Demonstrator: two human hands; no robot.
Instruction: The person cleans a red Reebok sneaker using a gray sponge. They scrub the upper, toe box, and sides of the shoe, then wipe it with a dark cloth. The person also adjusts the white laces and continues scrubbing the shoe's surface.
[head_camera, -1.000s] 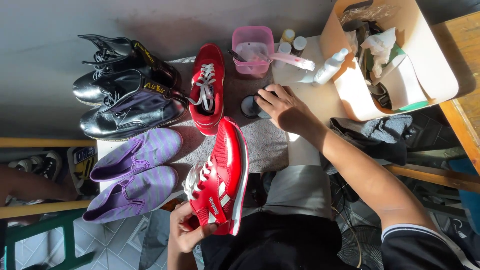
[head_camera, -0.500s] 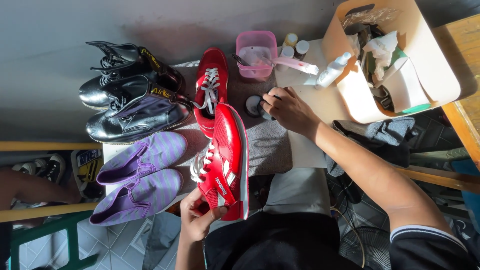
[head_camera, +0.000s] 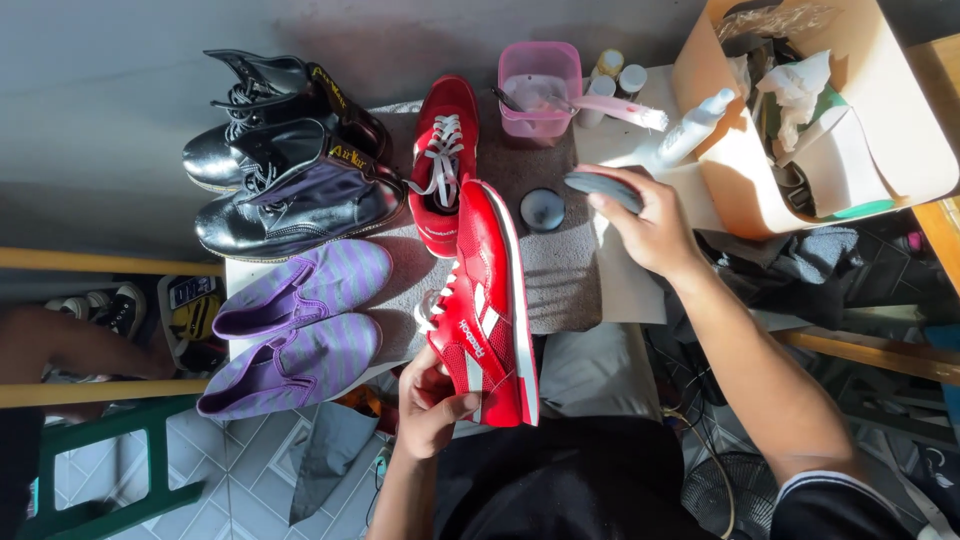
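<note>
Red sneaker (head_camera: 487, 310) gripped by left hand (head_camera: 430, 405); right hand (head_camera: 650, 225), at two o'clock, fingers clasping a dark lid (head_camera: 603, 190), cleaning seemingly unstarted.

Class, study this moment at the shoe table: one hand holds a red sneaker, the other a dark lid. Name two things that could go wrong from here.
1. The left hand grips the red sneaker only at its heel, tilted on its side at the table edge; it might slip off.
2. The right hand holds the dark lid beside the open tin and the pink cup with a toothbrush resting across it; a careless reach could knock the cup over.
</note>
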